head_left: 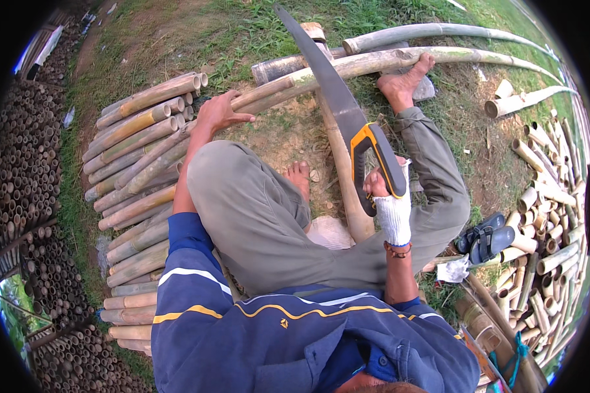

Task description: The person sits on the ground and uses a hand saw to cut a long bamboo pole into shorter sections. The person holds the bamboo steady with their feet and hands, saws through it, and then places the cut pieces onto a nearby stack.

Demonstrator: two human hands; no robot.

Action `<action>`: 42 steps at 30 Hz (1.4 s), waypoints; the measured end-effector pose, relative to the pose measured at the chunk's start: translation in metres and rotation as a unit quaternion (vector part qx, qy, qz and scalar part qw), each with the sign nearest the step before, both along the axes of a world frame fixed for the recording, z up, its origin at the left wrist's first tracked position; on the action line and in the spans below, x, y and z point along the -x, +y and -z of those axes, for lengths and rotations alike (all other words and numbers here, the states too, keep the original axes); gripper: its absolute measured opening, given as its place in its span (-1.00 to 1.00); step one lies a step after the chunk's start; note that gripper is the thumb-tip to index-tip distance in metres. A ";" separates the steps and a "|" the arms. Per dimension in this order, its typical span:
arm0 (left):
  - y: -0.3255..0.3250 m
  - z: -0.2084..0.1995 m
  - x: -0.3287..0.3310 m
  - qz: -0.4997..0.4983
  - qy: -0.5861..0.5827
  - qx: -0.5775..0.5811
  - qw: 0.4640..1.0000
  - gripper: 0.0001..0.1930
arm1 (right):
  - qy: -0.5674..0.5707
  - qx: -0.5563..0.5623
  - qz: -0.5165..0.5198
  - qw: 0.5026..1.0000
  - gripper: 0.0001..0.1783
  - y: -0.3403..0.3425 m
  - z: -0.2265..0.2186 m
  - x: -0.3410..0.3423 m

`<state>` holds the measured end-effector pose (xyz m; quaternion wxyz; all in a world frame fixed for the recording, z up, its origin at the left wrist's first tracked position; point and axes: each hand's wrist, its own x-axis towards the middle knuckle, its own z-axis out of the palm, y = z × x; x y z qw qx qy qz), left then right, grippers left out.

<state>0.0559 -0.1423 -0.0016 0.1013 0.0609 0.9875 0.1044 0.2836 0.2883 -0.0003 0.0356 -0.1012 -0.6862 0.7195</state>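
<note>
My right hand (pixel 390 196), in a white fingerless glove, grips the black and yellow-orange handle of a pruning saw (pixel 331 92). Its long curved blade points up and to the left, passing in front of a long bamboo pole (pixel 360 64). My left hand (pixel 219 114) is over the pole's left part, fingers on its far side and thumb sticking out on the near side. A thinner bamboo stick (pixel 265 93) lies along the pole beside that hand. My bare right foot (pixel 406 82) presses on the pole farther right. Whether the blade touches the bamboo cannot be told.
Cut bamboo lengths (pixel 137 203) lie stacked at my left. Another bamboo pole (pixel 439 30) runs behind the held one, across a thick bamboo support (pixel 278 69). Dark sandals (pixel 485 239) sit at the right by a heap of short bamboo pieces (pixel 550 223). Stacked bamboo ends (pixel 26 177) fill the far left.
</note>
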 end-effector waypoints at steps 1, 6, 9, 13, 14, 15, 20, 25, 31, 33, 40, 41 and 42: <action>0.015 -0.003 0.004 -0.005 -0.011 -0.012 1.000 0.17 | -0.048 0.098 -0.015 0.994 -0.23 -0.003 0.026 0.013; 0.069 -0.005 0.026 -0.012 -0.038 -0.027 0.999 0.14 | -0.041 0.013 -0.108 0.993 -0.24 -0.046 0.000 0.044; 0.083 -0.006 0.039 0.023 -0.023 0.005 0.999 0.17 | 0.021 -0.103 -0.139 0.985 -0.50 -0.068 -0.024 0.050; 0.082 0.000 0.043 0.004 -0.039 0.031 0.999 0.17 | 0.003 -0.076 -0.186 0.980 -0.52 -0.055 -0.037 0.020; 0.084 -0.004 0.042 -0.005 -0.050 0.035 0.998 0.16 | -0.037 -0.060 -0.206 0.976 -0.51 -0.047 -0.037 0.008; 0.121 -0.004 0.058 0.040 -0.056 0.015 0.997 0.15 | -0.035 -0.058 -0.137 0.988 -0.54 -0.032 -0.044 -0.020; 0.092 -0.004 0.041 -0.019 -0.052 0.032 0.998 0.10 | -0.054 -0.024 -0.149 0.987 -0.55 -0.031 -0.039 -0.028; 0.100 -0.007 0.045 -0.017 -0.051 0.025 0.998 0.08 | 0.082 -0.148 -0.135 0.976 -0.44 -0.087 0.002 0.124; 0.085 -0.012 0.039 -0.018 -0.064 0.044 0.997 0.03 | 0.073 -0.150 -0.148 0.975 -0.59 -0.097 -0.029 0.098; 0.073 -0.014 0.035 -0.031 -0.051 0.041 0.997 0.00 | 0.074 -0.146 -0.156 0.974 -0.53 -0.075 -0.010 0.042; 0.089 -0.008 0.047 -0.005 -0.080 0.032 0.996 0.02 | 0.030 -0.171 -0.137 0.975 -0.42 -0.059 -0.028 0.031; 0.072 -0.006 0.041 -0.029 -0.083 0.040 0.995 0.02 | 0.028 -0.160 -0.164 0.973 -0.41 -0.072 -0.019 0.056; 0.101 -0.014 0.049 0.007 -0.078 0.022 0.997 0.01 | 0.013 -0.175 -0.134 0.975 -0.39 -0.067 -0.037 0.063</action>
